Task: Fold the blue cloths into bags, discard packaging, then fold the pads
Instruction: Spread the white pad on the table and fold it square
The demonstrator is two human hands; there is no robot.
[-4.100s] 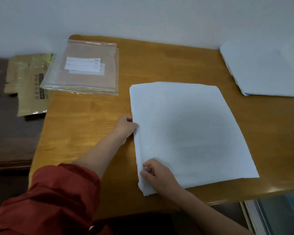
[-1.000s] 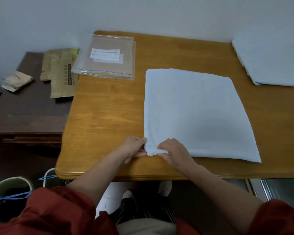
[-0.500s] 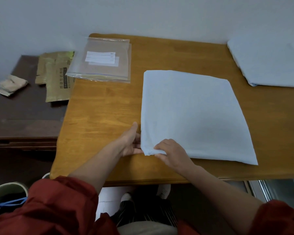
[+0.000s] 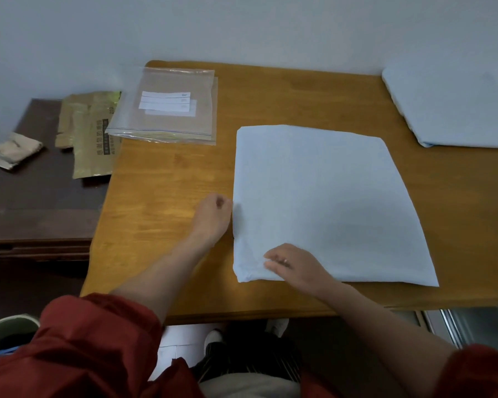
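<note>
On the wooden table (image 4: 161,239) against a pale wall, the right hand (image 4: 296,268) pinches the near left corner of one folded blue cloth (image 4: 314,191). The left hand (image 4: 213,216) is curled at the cloth's left edge, though I cannot tell whether it grips. Beyond lie two stacked clear bags (image 4: 167,110) and one more blue pile (image 4: 457,107).

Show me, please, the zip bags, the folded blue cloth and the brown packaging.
zip bags (image 4: 167,125), head view, below labels
folded blue cloth (image 4: 322,202), head view, middle
brown packaging (image 4: 94,146), head view, printed face

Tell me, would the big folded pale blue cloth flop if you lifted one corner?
Probably floppy: the folded pale blue cloth lies limp on the wooden table. Likely light too, since its corner bunches under the right hand.
</note>
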